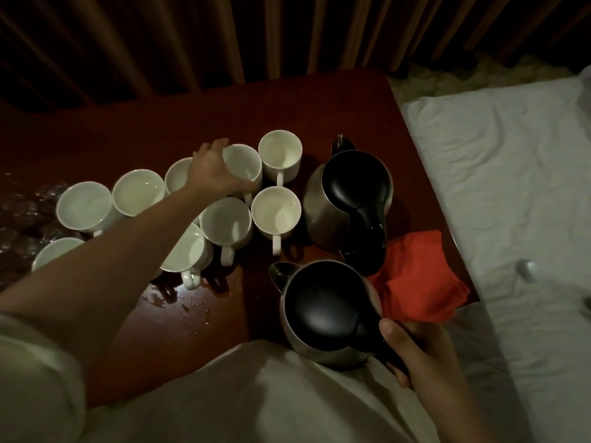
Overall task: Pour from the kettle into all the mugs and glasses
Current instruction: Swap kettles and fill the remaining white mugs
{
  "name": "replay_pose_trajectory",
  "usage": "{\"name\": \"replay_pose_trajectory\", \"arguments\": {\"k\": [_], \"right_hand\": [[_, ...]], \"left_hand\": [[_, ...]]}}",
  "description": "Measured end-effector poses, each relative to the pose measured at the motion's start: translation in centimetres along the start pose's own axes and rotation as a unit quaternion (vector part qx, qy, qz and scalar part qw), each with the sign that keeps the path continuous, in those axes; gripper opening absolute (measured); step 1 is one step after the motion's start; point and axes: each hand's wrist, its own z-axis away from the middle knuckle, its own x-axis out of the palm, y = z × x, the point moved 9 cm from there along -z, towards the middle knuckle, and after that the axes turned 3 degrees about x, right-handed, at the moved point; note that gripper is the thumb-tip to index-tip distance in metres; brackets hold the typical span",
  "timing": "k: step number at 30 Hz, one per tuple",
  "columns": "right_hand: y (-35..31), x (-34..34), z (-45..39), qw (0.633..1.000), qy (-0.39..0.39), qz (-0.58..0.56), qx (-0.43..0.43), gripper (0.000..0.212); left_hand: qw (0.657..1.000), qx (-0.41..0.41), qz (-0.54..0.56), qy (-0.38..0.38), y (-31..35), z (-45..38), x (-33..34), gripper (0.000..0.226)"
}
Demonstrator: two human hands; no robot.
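Several white mugs stand clustered on the dark red table (335, 100). My left hand (212, 169) reaches over them and grips one mug (244, 163) in the back row by its rim and side. My right hand (419, 350) holds the black handle of a steel kettle (323, 311) with a black lid, upright near the table's front edge, spout toward the mugs. A second, like kettle (348, 199) stands behind it, right of the mugs. Clear glasses (28, 212) glint dimly at the far left.
A folded red cloth (419, 276) lies right of the kettles by the table's edge. Water drops (188, 302) wet the table in front of the mugs. A white bed (511, 187) runs along the right. Slatted wood panelling stands behind the table.
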Motion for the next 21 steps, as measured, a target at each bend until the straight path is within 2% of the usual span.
{"name": "replay_pose_trajectory", "arguments": {"k": [3,7,10,12,16,21], "right_hand": [[0.2,0.0,0.0,1.000,0.003,-0.007,0.003,0.051],[0.3,0.1,-0.1,1.000,-0.005,-0.006,0.014,0.049],[0.2,0.0,-0.1,1.000,-0.005,-0.005,0.021,0.048],[0.2,0.1,-0.1,0.999,-0.005,-0.022,0.028,0.044],[0.3,0.1,-0.1,0.999,-0.004,-0.023,0.024,0.048],[-0.1,0.2,-0.1,1.000,-0.006,-0.023,0.008,0.050]], "left_hand": [[0.999,-0.005,-0.035,-0.010,-0.1,-0.2,0.5,0.094],[0.995,-0.026,-0.073,-0.065,-0.2,-1.7,1.0,0.092],[0.994,-0.041,-0.052,-0.083,0.7,-2.9,1.3,0.101],[0.996,-0.010,-0.021,-0.083,2.2,-3.5,1.8,0.109],[0.993,0.056,-0.042,-0.094,4.7,-4.0,3.5,0.094],[0.992,0.045,-0.081,-0.089,5.9,-4.1,4.3,0.097]]}}
